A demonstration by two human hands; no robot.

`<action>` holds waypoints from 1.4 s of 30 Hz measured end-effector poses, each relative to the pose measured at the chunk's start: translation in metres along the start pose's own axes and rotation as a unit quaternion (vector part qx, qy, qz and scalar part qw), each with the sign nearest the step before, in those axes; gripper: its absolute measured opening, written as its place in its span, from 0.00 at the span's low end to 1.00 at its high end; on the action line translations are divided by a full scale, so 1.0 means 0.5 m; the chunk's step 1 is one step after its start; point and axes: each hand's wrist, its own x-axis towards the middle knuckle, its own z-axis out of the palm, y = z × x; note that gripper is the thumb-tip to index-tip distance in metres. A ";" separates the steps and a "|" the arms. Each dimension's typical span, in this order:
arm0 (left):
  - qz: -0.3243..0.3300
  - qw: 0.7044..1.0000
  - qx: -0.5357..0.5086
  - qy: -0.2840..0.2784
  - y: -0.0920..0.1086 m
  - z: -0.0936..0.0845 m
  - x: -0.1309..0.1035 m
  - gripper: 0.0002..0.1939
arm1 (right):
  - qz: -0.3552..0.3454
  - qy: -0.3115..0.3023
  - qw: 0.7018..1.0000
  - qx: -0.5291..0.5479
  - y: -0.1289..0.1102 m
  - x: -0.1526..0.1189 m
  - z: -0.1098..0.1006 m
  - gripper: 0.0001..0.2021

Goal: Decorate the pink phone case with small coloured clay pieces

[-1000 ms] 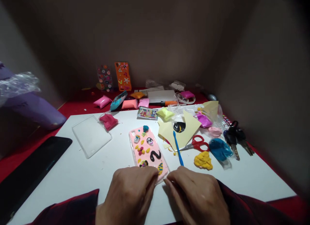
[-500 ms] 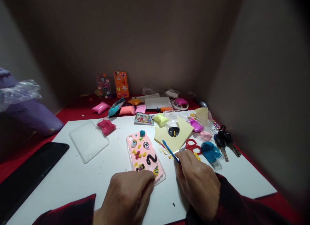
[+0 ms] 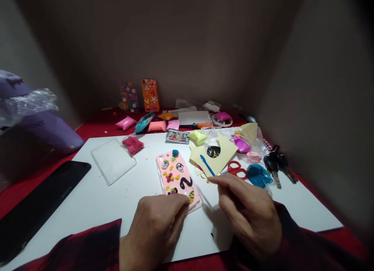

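Observation:
A pink phone case decorated with small clay shapes, among them a black curved snake-like piece, lies on the white board. My left hand is closed at the case's lower edge, its fingertips at a yellow and blue striped piece. Right of the case, my right hand hovers over the board with fingers bent and spread, holding nothing visible. Just beyond its fingertips a blue tool rests over the pale yellow paper.
Red-handled scissors, a blue packet and keys lie at the right. A clear case and a black phone are at the left. Clay packets and an orange decorated case stand farther back.
My right hand has let go of the blue tool, which now lies on the paper, and its fingers have spread. My left hand stays at the case. The whole view has shifted slightly.

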 end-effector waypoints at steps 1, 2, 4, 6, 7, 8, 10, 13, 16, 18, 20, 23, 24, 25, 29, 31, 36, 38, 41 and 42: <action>0.003 1.000 -0.001 0.004 0.000 0.000 0.000 0.12 | 0.016 0.016 0.999 0.029 -0.009 0.002 -0.004 0.10; 0.004 1.000 -0.002 0.005 -0.001 0.001 -0.001 0.12 | 0.022 0.028 0.998 0.044 -0.016 0.004 -0.008 0.10; 0.001 1.000 -0.007 0.004 -0.002 0.002 -0.003 0.11 | 0.011 0.032 0.998 0.052 -0.025 0.006 -0.014 0.12; -0.005 1.000 -0.012 -0.003 -0.002 0.004 -0.005 0.10 | -0.012 0.022 0.998 0.052 -0.024 0.006 -0.019 0.16; -0.009 1.000 -0.013 -0.009 -0.002 0.005 -0.006 0.10 | -0.016 0.014 0.998 0.057 -0.021 0.005 -0.022 0.15; -0.012 1.000 -0.012 -0.017 -0.001 0.005 -0.007 0.11 | -0.014 0.012 0.998 0.065 -0.017 0.004 -0.024 0.14; -0.011 1.000 -0.005 -0.025 0.002 0.004 -0.008 0.12 | 0.013 0.025 0.995 0.100 -0.009 0.002 -0.027 0.10; -0.008 1.000 0.001 -0.007 0.005 -0.006 -0.006 0.12 | 0.097 0.055 0.972 0.207 -0.004 0.004 -0.029 0.07; -0.017 1.000 -0.016 0.018 -0.005 -0.023 0.003 0.08 | 0.212 0.040 0.921 0.324 -0.007 0.011 -0.028 0.11; -0.019 0.998 -0.043 0.040 -0.020 -0.037 0.011 0.06 | 0.270 0.025 0.891 0.363 -0.010 0.015 -0.027 0.15; -0.005 0.994 -0.076 0.081 -0.038 -0.051 0.020 0.06 | 0.298 0.008 0.879 0.371 -0.009 0.019 -0.025 0.15; 0.039 0.988 -0.096 0.112 -0.058 -0.065 0.030 0.07 | 0.303 -0.042 0.874 0.378 0.000 0.021 -0.025 0.12; 0.053 0.988 -0.094 0.108 -0.061 -0.067 0.031 0.07 | 0.305 -0.054 0.869 0.387 0.005 0.022 -0.026 0.11; 0.068 0.989 -0.090 0.099 -0.062 -0.068 0.032 0.07 | 0.306 -0.061 0.863 0.397 0.008 0.022 -0.027 0.09; 0.115 0.990 -0.046 0.069 -0.052 -0.063 0.025 0.07 | 0.300 -0.068 0.838 0.450 0.013 0.024 -0.032 0.04; 0.130 0.989 -0.003 0.074 -0.043 -0.058 0.018 0.07 | 0.282 -0.066 0.831 0.475 0.008 0.024 -0.034 0.05; 0.169 0.976 0.087 0.102 -0.027 -0.043 0.002 0.09 | 0.300 0.033 0.849 0.434 -0.007 0.008 -0.039 0.08; 0.175 0.973 0.109 0.103 -0.022 -0.039 0.001 0.09 | 0.325 0.067 0.853 0.404 -0.009 0.001 -0.042 0.08; 0.178 0.972 0.121 0.096 -0.015 -0.034 0.005 0.09 | 0.345 0.079 0.859 0.370 -0.006 0.000 -0.042 0.09; 0.179 0.972 0.123 0.092 -0.013 -0.032 0.008 0.09 | 0.349 0.068 0.861 0.365 -0.004 0.001 -0.040 0.10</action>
